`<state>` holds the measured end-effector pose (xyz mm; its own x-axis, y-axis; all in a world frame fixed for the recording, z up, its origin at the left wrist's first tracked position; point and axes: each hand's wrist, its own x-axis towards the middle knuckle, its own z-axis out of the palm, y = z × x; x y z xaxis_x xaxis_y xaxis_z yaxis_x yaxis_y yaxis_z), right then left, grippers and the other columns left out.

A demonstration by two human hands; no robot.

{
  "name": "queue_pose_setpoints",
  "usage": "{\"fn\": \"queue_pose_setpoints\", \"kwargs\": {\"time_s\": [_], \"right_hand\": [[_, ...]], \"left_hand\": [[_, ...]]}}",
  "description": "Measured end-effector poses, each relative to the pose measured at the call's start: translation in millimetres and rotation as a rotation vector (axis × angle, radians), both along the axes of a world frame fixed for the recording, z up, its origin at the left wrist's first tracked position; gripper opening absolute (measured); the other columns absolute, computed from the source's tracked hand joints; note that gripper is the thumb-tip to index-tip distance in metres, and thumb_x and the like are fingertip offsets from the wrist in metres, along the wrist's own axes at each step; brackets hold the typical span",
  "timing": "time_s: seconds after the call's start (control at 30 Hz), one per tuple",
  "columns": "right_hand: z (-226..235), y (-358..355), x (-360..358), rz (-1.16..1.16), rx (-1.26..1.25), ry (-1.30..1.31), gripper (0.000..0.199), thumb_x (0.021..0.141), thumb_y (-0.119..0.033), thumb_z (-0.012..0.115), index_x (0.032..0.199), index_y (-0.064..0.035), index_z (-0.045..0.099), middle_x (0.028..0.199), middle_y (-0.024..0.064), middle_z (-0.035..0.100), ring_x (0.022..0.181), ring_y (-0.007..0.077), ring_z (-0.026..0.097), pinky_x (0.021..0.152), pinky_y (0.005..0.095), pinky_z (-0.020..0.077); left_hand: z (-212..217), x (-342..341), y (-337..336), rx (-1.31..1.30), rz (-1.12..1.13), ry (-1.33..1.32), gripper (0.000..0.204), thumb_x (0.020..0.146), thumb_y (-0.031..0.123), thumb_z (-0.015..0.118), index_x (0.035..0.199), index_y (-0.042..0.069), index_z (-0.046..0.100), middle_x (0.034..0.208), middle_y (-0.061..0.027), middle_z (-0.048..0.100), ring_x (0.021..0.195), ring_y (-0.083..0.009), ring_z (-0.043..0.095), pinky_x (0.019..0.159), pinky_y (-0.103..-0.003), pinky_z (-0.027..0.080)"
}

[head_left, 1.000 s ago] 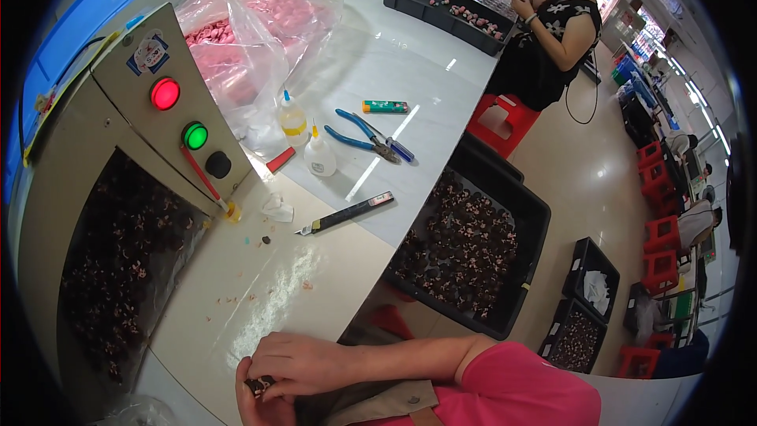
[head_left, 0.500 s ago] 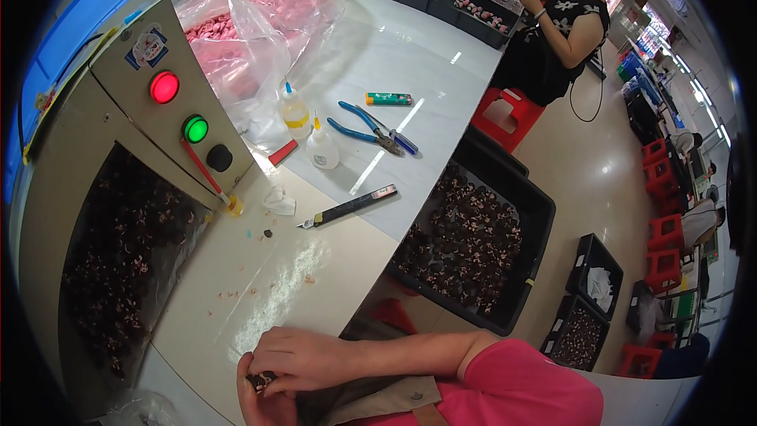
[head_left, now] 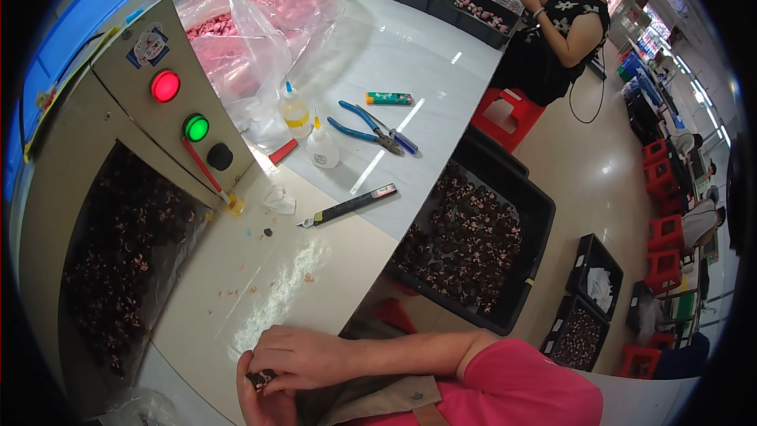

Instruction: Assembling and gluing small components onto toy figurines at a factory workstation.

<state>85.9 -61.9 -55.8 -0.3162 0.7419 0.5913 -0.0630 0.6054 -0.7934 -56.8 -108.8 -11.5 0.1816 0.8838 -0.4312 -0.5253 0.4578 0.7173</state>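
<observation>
At the near edge of the bench, my two hands close around one small dark brown piece with pink bits. My right hand reaches in from the right and bends over the piece, fingers curled onto it. Below it, my left hand grips the same piece from the left side; its palm is partly cut off by the lower edge. Most of the piece is hidden by fingers. Pink crumbs lie on the bench beyond my hands, with a black-handled craft knife farther off.
A control box with lit buttons stands left, beside a heap of dark pieces. Farther back are dropper bottles, blue-handled pliers and bags of pink pieces. A black bin stands right; a co-worker sits beyond.
My hands and the piece stay almost in the same place. The co-worker's hands at the far right have shifted slightly.
</observation>
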Motion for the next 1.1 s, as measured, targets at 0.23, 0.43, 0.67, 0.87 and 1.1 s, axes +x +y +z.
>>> {"fn": "queue_pose_setpoints", "kwargs": {"time_s": [0.23, 0.43, 0.67, 0.87, 1.1], "right_hand": [[-2.4, -0.4, -1.6, 0.002, 0.021, 0.005, 0.026, 0.071, -0.012, 0.065, 0.091, -0.0057, 0.051, 0.082, 0.0074, 0.05, 0.078, 0.0271, 0.051, 0.072, 0.036, 0.0421], [-4.8, -0.6, -3.8, -0.007, 0.017, 0.001, 0.026, 0.074, -0.019, 0.065, 0.09, -0.0056, 0.051, 0.082, 0.0074, 0.049, 0.08, 0.0262, 0.049, 0.072, 0.0354, 0.0402], [-6.8, -2.7, -6.0, 0.012, 0.005, -0.019, 0.026, 0.072, -0.017, 0.065, 0.091, -0.0054, 0.051, 0.084, 0.0078, 0.049, 0.081, 0.0267, 0.049, 0.072, 0.0354, 0.0404], [-6.6, -2.9, -6.6, 0.032, 0.012, 0.003, 0.024, 0.072, -0.015, 0.064, 0.09, -0.0057, 0.05, 0.084, 0.008, 0.049, 0.081, 0.0269, 0.049, 0.072, 0.0356, 0.0405], [-3.8, -0.8, -4.1, 0.001, 0.024, 0.005, 0.025, 0.072, -0.013, 0.065, 0.091, -0.0056, 0.051, 0.082, 0.0071, 0.05, 0.079, 0.0262, 0.05, 0.071, 0.0354, 0.0412]], "left_hand": [[-8.2, -5.5, -2.5, 0.015, 0.009, -0.018, 0.047, 0.09, 0.026, 0.049, 0.131, 0.007, 0.036, 0.116, -0.0076, 0.05, 0.107, -0.0214, 0.049, 0.091, -0.038, 0.04], [-4.8, -4.5, -3.0, 0.002, 0.021, 0.025, 0.049, 0.09, 0.028, 0.049, 0.132, 0.007, 0.035, 0.117, -0.0074, 0.049, 0.108, -0.0216, 0.049, 0.091, -0.038, 0.04], [-7.1, -8.2, -6.1, 0.036, -0.005, 0.015, 0.05, 0.089, 0.029, 0.05, 0.132, 0.008, 0.035, 0.118, -0.0072, 0.049, 0.108, -0.0221, 0.048, 0.09, -0.037, 0.04], [-17.6, -11.8, -5.4, 0.053, -0.003, 0.002, 0.049, 0.09, 0.029, 0.05, 0.131, 0.008, 0.035, 0.117, -0.0074, 0.049, 0.107, -0.0221, 0.049, 0.089, -0.038, 0.04], [-16.1, -9.2, -3.6, 0.092, 0.006, 0.0, 0.049, 0.092, 0.033, 0.043, 0.134, 0.011, 0.032, 0.12, -0.0077, 0.046, 0.109, -0.0215, 0.048, 0.09, -0.039, 0.043]]}}
